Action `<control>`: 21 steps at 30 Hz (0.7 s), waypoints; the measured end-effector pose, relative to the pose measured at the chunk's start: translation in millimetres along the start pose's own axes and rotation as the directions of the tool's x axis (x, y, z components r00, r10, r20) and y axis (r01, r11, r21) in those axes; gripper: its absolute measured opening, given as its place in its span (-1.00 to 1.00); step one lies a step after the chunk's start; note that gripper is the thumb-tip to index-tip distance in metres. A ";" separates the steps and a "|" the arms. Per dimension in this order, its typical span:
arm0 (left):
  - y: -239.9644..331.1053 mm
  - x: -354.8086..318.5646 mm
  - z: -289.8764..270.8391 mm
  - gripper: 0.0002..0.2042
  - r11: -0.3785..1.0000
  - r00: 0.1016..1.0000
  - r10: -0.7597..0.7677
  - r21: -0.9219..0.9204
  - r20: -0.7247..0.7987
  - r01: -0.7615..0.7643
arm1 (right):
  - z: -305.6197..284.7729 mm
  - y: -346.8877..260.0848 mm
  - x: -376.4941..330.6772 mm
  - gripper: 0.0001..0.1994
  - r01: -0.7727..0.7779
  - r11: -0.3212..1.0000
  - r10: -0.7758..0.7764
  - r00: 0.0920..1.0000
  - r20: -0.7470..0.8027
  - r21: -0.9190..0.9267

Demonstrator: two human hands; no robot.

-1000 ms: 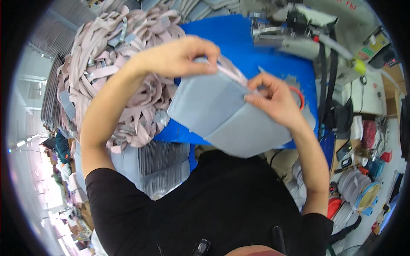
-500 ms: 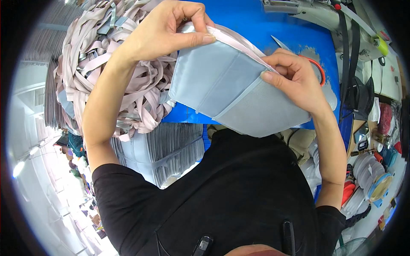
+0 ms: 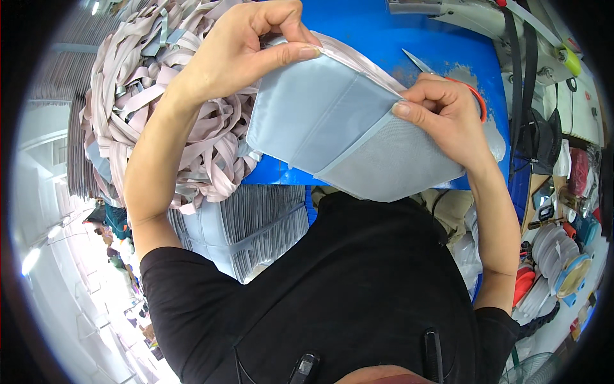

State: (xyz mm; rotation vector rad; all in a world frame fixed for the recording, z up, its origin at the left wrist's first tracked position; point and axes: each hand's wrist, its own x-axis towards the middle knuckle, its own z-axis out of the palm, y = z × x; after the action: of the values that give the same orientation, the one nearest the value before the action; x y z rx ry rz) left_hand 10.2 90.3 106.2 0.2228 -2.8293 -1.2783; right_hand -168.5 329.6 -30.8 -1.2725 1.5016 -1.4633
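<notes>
Between my hands hangs a light grey fabric panel (image 3: 320, 115), with a mesh section on its right and a pale pink layer along its upper edge. My left hand (image 3: 268, 41) pinches that edge near the upper left corner, thumb on top. At the seam beside the mesh, my right hand (image 3: 441, 115) grips the same edge between thumb and bent fingers. Scissors with orange handles (image 3: 474, 96) lie partly hidden behind my right hand, their blade pointing up and left. What lies on the panel's far side is hidden.
A large heap of pink and grey fabric strips (image 3: 144, 109) is piled on the left. Below it stands a stack of grey panels (image 3: 246, 227). The blue table (image 3: 358, 25) carries a sewing machine (image 3: 467, 13) at the far right. Tape rolls and tools crowd the right side.
The panel has shifted slightly left and its lower edge sits a little higher. Both hands keep their grip on the edge.
</notes>
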 end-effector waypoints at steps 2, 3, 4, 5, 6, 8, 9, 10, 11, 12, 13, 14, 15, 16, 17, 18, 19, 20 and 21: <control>1.1 1.0 0.2 -0.83 1.000 1.000 0.023 0.021 -0.007 -0.023 | 0.6 0.4 -0.4 -0.81 0.003 1.000 -0.003 1.000 -0.007 0.017; 1.5 1.8 0.1 -0.82 0.999 0.999 0.034 0.031 -0.010 -0.034 | 0.7 0.5 -0.5 -0.81 0.005 1.000 -0.005 1.000 -0.011 0.025; 0.8 2.9 0.1 -0.82 0.999 0.999 0.042 0.027 -0.017 -0.042 | 0.2 0.6 -0.3 -0.81 -0.022 0.999 0.021 1.000 0.002 0.046; -0.4 3.9 0.2 -0.82 0.998 0.998 0.050 0.023 -0.023 -0.050 | -0.3 0.5 -0.3 -0.81 -0.049 0.997 0.048 0.999 0.016 0.066; -1.4 5.3 0.1 -0.81 0.998 0.998 0.059 0.020 -0.030 -0.058 | -0.8 0.5 0.0 -0.82 -0.076 0.993 0.073 0.997 0.030 0.086; -4.3 9.2 -0.2 -0.81 0.998 0.998 0.058 0.012 -0.034 -0.058 | -0.6 2.3 1.0 -0.82 -0.066 0.990 0.063 0.998 0.027 0.121; -5.7 11.5 -0.8 -0.80 0.998 0.998 0.058 0.008 -0.037 -0.057 | -0.5 3.2 1.8 -0.82 -0.061 0.989 0.058 0.998 0.025 0.138; -7.1 14.0 -1.6 -0.80 0.997 0.997 0.066 0.029 -0.035 -0.065 | -0.1 4.2 2.7 -0.82 -0.062 0.985 0.060 0.998 0.020 0.162; -8.4 16.7 -3.1 -0.80 0.996 0.997 0.074 0.050 -0.033 -0.072 | 0.5 5.0 3.9 -0.82 -0.062 0.981 0.061 0.998 0.014 0.186; -9.9 19.5 -4.5 -0.79 0.994 0.996 0.082 0.071 -0.030 -0.080 | 0.6 5.6 5.3 -0.82 -0.063 0.976 0.062 0.998 0.009 0.210; -11.0 21.9 -5.6 -0.79 0.995 0.996 0.080 0.063 -0.033 -0.078 | 0.1 5.8 6.6 -0.82 -0.062 0.975 0.061 0.998 0.008 0.211; -12.2 24.5 -6.8 -0.79 0.996 0.996 0.078 0.055 -0.036 -0.076 | -0.5 6.0 7.9 -0.82 -0.061 0.975 0.061 0.998 0.007 0.212; -13.5 27.4 -8.3 -0.79 0.996 0.996 0.077 0.047 -0.038 -0.075 | -1.5 6.4 9.6 -0.82 -0.060 0.975 0.060 0.998 0.006 0.213; -15.8 30.6 -9.6 -0.79 0.993 0.995 0.098 0.065 -0.034 -0.096 | -3.5 6.4 11.6 -0.82 -0.061 0.981 0.060 0.998 0.012 0.186; -18.3 34.2 -11.4 -0.79 0.990 0.992 0.120 0.083 -0.029 -0.117 | -6.5 5.4 14.1 -0.82 -0.062 0.986 0.060 0.998 0.018 0.158; -20.4 37.6 -13.5 -0.79 0.985 0.990 0.141 0.100 -0.023 -0.138 | -8.8 5.6 16.5 -0.82 -0.063 0.990 0.060 0.998 0.023 0.130; -22.1 41.8 -14.3 -0.79 0.991 0.993 0.115 0.075 -0.024 -0.113 | -9.1 9.2 17.9 -0.82 -0.060 0.984 0.059 0.998 0.010 0.167; -23.5 46.0 -16.3 -0.79 0.995 0.996 0.089 0.050 -0.024 -0.087 | -7.3 13.7 20.8 -0.82 -0.056 0.978 0.058 0.998 -0.005 0.203; -25.8 50.2 -17.5 -0.79 0.998 0.998 0.063 0.025 -0.022 -0.062 | -6.2 16.3 22.9 -0.81 -0.052 0.970 0.058 0.998 -0.020 0.239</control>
State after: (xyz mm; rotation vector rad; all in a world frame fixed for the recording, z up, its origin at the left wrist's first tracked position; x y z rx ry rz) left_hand -35.0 53.3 96.9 0.1473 -2.8108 -1.2218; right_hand -184.1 308.2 -42.2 -1.0626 1.3208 -1.5769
